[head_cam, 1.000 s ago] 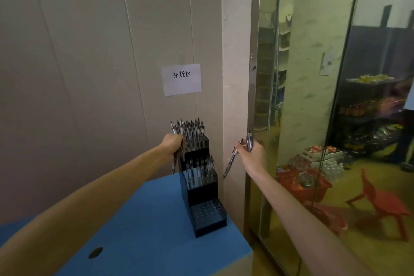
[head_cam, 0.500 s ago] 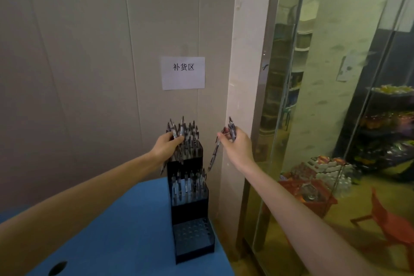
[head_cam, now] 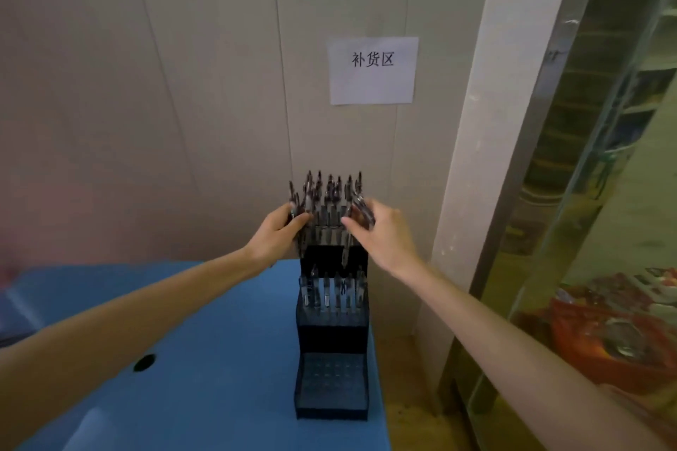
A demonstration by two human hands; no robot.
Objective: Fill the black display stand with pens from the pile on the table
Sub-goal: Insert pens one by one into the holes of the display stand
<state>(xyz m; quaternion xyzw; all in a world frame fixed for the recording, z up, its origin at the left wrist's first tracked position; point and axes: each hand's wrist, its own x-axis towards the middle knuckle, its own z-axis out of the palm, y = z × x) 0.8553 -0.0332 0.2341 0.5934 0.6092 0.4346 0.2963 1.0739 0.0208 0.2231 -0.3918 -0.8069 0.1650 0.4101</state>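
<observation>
On wall above black stand (head_cam: 331, 335), paper sign (head_cam: 372, 70) reading 补货区, left hand (head_cam: 275, 236) gripping pens (head_cam: 297, 210), right hand (head_cam: 381, 231) pinching a pen (head_cam: 351, 227).

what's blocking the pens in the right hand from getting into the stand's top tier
The right hand holds its pens at a top tier already crowded with standing pens; the lowest tier shows open holes.

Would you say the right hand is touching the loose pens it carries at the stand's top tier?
Touching: in the head view the right hand grips the loose pens, its fingers curled round them.
</observation>
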